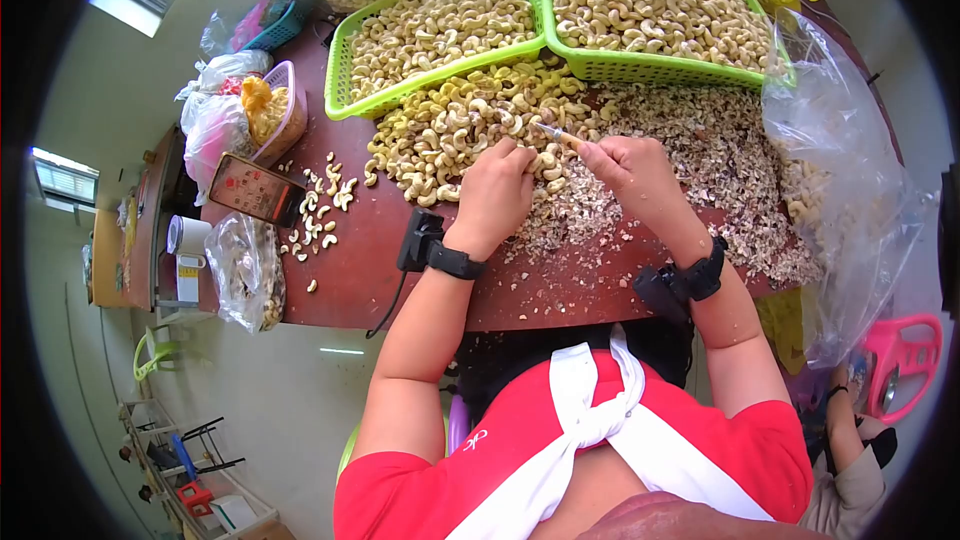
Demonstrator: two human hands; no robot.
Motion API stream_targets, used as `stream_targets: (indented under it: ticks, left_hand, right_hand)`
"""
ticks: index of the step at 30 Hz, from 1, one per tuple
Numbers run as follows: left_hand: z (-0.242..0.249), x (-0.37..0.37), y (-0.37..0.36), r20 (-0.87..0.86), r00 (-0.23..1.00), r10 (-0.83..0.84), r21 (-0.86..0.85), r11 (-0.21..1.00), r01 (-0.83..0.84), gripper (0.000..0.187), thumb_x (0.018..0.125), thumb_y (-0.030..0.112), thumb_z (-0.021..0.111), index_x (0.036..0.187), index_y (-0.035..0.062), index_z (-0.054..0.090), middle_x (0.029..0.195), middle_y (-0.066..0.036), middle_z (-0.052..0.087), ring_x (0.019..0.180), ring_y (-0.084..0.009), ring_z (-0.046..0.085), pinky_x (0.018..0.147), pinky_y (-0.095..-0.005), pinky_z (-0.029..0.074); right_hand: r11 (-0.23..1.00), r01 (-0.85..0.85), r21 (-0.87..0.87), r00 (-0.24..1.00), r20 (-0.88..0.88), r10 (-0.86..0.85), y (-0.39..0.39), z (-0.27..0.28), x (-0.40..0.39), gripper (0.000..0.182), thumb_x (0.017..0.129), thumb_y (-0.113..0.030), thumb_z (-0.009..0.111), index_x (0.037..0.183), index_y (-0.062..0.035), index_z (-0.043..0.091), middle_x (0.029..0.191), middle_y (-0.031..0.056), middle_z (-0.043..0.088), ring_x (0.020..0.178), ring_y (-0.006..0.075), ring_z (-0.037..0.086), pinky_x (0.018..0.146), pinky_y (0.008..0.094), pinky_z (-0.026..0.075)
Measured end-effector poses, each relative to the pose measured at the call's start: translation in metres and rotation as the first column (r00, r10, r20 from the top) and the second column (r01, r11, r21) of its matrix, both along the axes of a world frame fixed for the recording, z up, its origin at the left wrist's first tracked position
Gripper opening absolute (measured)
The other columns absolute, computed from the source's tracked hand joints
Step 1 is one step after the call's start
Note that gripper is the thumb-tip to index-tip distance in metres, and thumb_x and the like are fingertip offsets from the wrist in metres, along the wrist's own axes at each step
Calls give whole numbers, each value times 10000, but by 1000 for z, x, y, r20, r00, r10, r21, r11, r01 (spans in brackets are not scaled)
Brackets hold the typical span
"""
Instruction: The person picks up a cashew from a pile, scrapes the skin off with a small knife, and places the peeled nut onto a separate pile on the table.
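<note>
My right hand is closed around the handle of a small knife, its thin blade pointing left toward my other hand. Fingers curled in a pinch, my left hand is just above the pile of cashews; whatever it grips is hidden by the fingers. Loose cashews lie right around both hands, some with yellowish or brownish skin. Flaky skin scraps are spread over the table below and to the right of my right hand.
Two green baskets full of cashews stand at the back. A phone, a pink basket and bags are on the left. A clear plastic bag hangs over the right edge. Another person's arm shows lower right.
</note>
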State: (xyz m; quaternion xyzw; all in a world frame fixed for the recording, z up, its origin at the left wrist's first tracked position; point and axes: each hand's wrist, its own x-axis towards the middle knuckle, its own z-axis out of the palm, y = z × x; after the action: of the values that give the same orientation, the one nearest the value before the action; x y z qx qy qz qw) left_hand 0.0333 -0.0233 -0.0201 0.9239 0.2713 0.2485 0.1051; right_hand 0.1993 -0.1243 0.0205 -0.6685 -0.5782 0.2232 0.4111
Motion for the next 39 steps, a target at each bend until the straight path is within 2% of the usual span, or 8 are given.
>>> stream_targets:
  ticks: [1, 2, 3, 4, 7, 10, 19, 39]
  left_hand:
    - [2, -1, 0, 1, 1000, 1, 4, 1000, -1, 225, 720, 53, 622, 940, 16, 598, 766, -53, 554, 619, -136, 549, 568, -231, 441]
    - [5, -2, -2, 99, 995, 33, -281, 960, -4, 225, 739, 61, 609, 957, 7, 593, 765, -41, 563, 616, -114, 541, 562, -223, 436]
    - [7, -2, -3, 184, 979, 91, -542, 840, 24, 227, 758, 70, 597, 973, -2, 588, 765, -30, 572, 612, -93, 534, 557, -216, 431]
    - [8, 0, -4, 375, 900, 221, -825, 522, 215, 219, 789, 72, 570, 985, -24, 583, 770, -26, 591, 614, -56, 519, 547, -194, 417]
    - [20, 1, -1, 467, 793, 391, -884, 194, 425, 249, 794, 29, 534, 1034, -33, 554, 765, -47, 597, 612, -68, 534, 556, -185, 444]
    - [24, 7, 0, 467, 752, 466, -850, 0, 527, 273, 798, 17, 517, 1065, -38, 531, 774, -51, 588, 614, -77, 542, 564, -199, 463]
    - [17, 20, -10, 563, 651, 508, -686, -152, 712, 255, 811, 33, 542, 1055, -36, 523, 860, -84, 592, 728, -135, 584, 652, -270, 512]
    - [11, 11, -10, 602, 540, 588, -637, -55, 769, 217, 829, 28, 510, 1045, 10, 505, 1001, -133, 572, 926, -230, 579, 806, -354, 504]
  right_hand:
    - [1000, 1, 7, 1000, -22, -1, 0, 0, 0, 428, 835, -361, 491, 614, 3, 538, 517, 146, 473, 469, 284, 486, 457, 369, 354]
    - [1000, 2, 11, 1000, -21, -2, 0, 0, 1, 428, 835, -361, 491, 614, 3, 538, 517, 146, 473, 469, 284, 486, 457, 369, 354]
    - [1000, 4, 4, 1000, -28, -4, 1, 0, 1, 427, 836, -361, 490, 619, 3, 542, 519, 148, 473, 472, 285, 486, 459, 370, 354]
    - [1000, 5, -7, 999, -35, -5, 0, 1, 1, 425, 836, -362, 490, 625, 3, 547, 521, 150, 472, 474, 286, 485, 461, 370, 354]
    - [999, -12, -36, 1000, -3, 12, 3, -1, 0, 425, 836, -365, 490, 634, 4, 554, 523, 147, 473, 473, 281, 481, 464, 367, 355]
    - [998, -27, -52, 999, -22, 26, 5, 1, 0, 429, 838, -367, 488, 640, 7, 558, 520, 140, 471, 470, 270, 478, 463, 358, 354]
    - [997, -27, -69, 997, -68, 22, 6, 0, 4, 379, 840, -316, 500, 666, 14, 563, 512, 116, 470, 454, 197, 495, 440, 327, 350]
    - [997, -42, -65, 998, -58, 38, 6, -4, 0, 443, 840, -332, 513, 569, 16, 475, 476, 91, 407, 426, 165, 394, 423, 310, 316]
